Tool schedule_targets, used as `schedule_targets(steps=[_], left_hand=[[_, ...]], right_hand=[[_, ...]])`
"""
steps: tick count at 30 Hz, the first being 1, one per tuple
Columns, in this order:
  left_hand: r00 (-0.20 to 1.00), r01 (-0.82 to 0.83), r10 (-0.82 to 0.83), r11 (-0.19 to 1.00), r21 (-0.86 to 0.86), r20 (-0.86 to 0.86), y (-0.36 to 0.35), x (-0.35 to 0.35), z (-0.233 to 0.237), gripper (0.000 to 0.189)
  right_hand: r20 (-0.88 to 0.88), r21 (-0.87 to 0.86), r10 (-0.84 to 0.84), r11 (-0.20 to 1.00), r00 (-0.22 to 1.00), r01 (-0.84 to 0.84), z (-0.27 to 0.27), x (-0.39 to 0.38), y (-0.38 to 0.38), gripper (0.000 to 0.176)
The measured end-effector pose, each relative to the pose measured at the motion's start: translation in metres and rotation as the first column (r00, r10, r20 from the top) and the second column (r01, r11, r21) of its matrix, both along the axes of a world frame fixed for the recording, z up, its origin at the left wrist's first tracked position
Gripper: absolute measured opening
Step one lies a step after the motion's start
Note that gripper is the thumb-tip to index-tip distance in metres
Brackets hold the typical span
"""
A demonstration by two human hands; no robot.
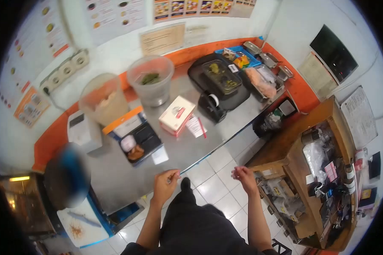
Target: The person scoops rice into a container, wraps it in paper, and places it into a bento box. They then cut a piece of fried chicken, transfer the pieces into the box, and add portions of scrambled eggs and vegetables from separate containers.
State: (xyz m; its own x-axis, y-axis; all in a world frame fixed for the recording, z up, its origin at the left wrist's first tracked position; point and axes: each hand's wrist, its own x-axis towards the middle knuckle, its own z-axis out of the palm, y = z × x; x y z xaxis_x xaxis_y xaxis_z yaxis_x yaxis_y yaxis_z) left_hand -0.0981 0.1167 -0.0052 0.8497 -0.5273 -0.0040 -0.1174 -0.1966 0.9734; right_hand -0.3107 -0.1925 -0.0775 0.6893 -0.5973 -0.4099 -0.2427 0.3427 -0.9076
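My left hand (166,183) is raised by the front edge of the steel counter (115,187), fingers curled together. Whatever is inside them is too small to make out. My right hand (245,177) hovers above the tiled floor, also curled closed, and its contents cannot be seen. Closest to my left hand on the counter is a small white paper (160,155). Beside it sits an open black meal box (148,138) with an orange-edged lid, holding a browned piece of food (136,152) and a round whitish item (128,143). Behind are a white-and-red carton (177,114) and a receipt (195,126).
Two clear buckets (150,80) and a white printer-like device (84,132) stand toward the wall. A tape dispenser (212,107) and a black tray (222,76) lie farther right. Left, a person's blurred head (68,176) is near a cutting board (85,231) with a knife (84,219). A wooden cabinet (293,165) stands right.
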Motion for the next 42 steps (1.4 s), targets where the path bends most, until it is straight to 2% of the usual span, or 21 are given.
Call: schedule_targets(steps=[2,5,6,9,11,13,14,16,18,20,22,26,29,32,33,34,36,38,40,41,42], left_hand=[[0.996,0.085,-0.085,0.996,-0.010,-0.041,-0.052,0.015,0.029,0.020],[0.969,0.244,-0.245,0.969,-0.025,-0.033,-0.112,0.039,0.041,0.023],[0.955,0.296,-0.297,0.955,-0.034,-0.021,-0.132,0.044,0.040,0.024],[0.948,0.316,-0.317,0.945,0.087,0.002,-0.181,0.055,0.038,0.024],[0.982,0.190,-0.187,0.972,0.139,-0.037,-0.208,0.057,0.024,0.025],[0.997,0.034,-0.021,0.981,0.192,-0.069,-0.243,0.045,0.015,0.026],[0.995,-0.040,0.059,0.973,0.229,-0.075,-0.256,0.041,0.015,0.027],[0.979,-0.131,0.176,0.931,0.341,-0.104,-0.273,0.027,0.008,0.032],[0.960,-0.170,0.230,0.933,0.316,-0.161,-0.304,0.018,0.011,0.035],[0.941,-0.215,0.280,0.929,0.303,-0.191,-0.334,0.012,0.017,0.036],[0.926,-0.247,0.318,0.918,0.310,-0.203,-0.361,0.007,0.025,0.037],[0.920,-0.217,0.306,0.917,0.333,-0.244,-0.398,0.008,0.019,0.043],[0.940,-0.149,0.235,0.935,0.322,-0.249,-0.417,0.016,0.016,0.045],[0.948,-0.083,0.174,0.944,0.321,-0.268,-0.431,0.030,0.024,0.046],[0.957,-0.062,0.149,0.943,0.326,-0.248,-0.436,0.038,0.023,0.046],[0.965,-0.038,0.120,0.943,0.329,-0.232,-0.440,0.044,0.018,0.046],[0.968,0.012,0.072,0.944,0.329,-0.242,-0.452,0.061,0.019,0.048],[0.974,0.040,0.031,0.951,0.307,-0.223,-0.463,0.079,0.020,0.049],[0.977,0.062,-0.002,0.959,0.277,-0.213,-0.468,0.090,0.014,0.051],[0.973,0.069,-0.013,0.969,0.236,-0.232,-0.468,0.092,0.009,0.051],[0.969,0.076,-0.027,0.978,0.193,-0.246,-0.470,0.094,0.005,0.051]], right_hand=[[0.142,0.109,-0.075,0.992,0.987,0.060,0.004,0.039,-0.061,0.032],[0.153,0.302,-0.207,0.941,0.966,0.154,0.000,0.116,-0.158,0.045],[0.149,0.396,-0.261,0.899,0.954,0.184,-0.012,0.144,-0.192,0.050],[-0.002,0.513,-0.440,0.771,0.898,0.379,-0.055,0.231,-0.276,0.059],[-0.076,0.603,-0.482,0.675,0.873,0.425,-0.135,0.286,-0.338,0.063],[-0.186,0.626,-0.492,0.608,0.851,0.488,-0.140,0.331,-0.371,0.063],[-0.254,0.614,-0.499,0.579,0.828,0.537,-0.108,0.346,-0.365,0.062],[-0.257,0.707,-0.433,0.525,0.864,0.473,-0.109,0.360,-0.379,0.056],[-0.318,0.747,-0.347,0.481,0.882,0.459,-0.104,0.377,-0.389,0.054],[-0.342,0.738,-0.280,0.511,0.897,0.441,-0.117,0.384,-0.392,0.054],[-0.289,0.731,-0.246,0.568,0.925,0.379,-0.135,0.380,-0.390,0.053],[-0.260,0.768,-0.179,0.557,0.949,0.316,-0.114,0.360,-0.384,0.055],[-0.083,0.819,-0.185,0.548,0.979,0.173,-0.087,0.358,-0.394,0.054],[0.190,0.724,-0.127,0.688,0.974,-0.052,-0.045,0.358,-0.395,0.047],[0.305,0.646,-0.070,0.748,0.950,-0.152,0.009,0.368,-0.395,0.044],[0.408,0.550,-0.006,0.799,0.913,-0.241,0.057,0.380,-0.396,0.042],[0.600,0.488,0.013,0.787,0.800,-0.378,0.123,0.415,-0.398,0.041],[0.759,0.343,0.046,0.820,0.650,-0.459,0.180,0.456,-0.395,0.038],[0.636,0.022,0.296,0.916,0.712,-0.400,0.174,0.489,-0.405,0.035],[0.541,-0.148,0.392,0.915,0.744,-0.375,0.163,0.497,-0.413,0.033],[0.161,-0.439,0.613,0.747,0.774,-0.500,0.119,0.503,-0.435,0.034]])
